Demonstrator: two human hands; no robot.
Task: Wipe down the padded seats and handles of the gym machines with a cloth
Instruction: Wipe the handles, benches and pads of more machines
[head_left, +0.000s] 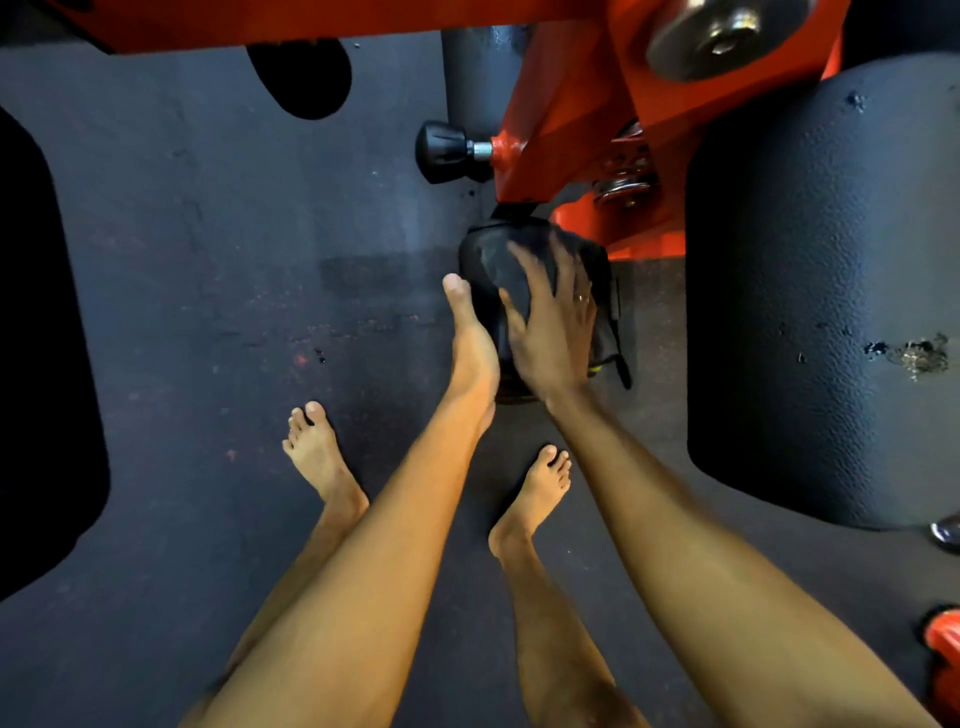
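head view looking down at the floor (208, 260) beneath an orange frame (561, 104). small black pad (511, 392) is sitting low at the frame's foot, centre of view, mostly covered by a dark cloth (493, 265). right hand (553, 332) is lying flat on the cloth, fingers straight and spread, pressing it onto the pad; grip is fully open, nothing pinched. ring is showing on one finger. cloth's loose end is hanging off the pad's right side, past the right hand. left hand (472, 343) is sitting edge-on against the pad's left side, thumb straight and pointing up along it; its fingers are hiding behind the hand, so can't tell how far its grip is closing or on what. black knob (444, 151) is sticking out left of the frame, above the pad. big black padded roller (821, 291) is standing to the right, apart from the pad, with a scuffed patch on its skin. two bare feet (317, 452) are standing on the floor, nearer the camera than the hands.
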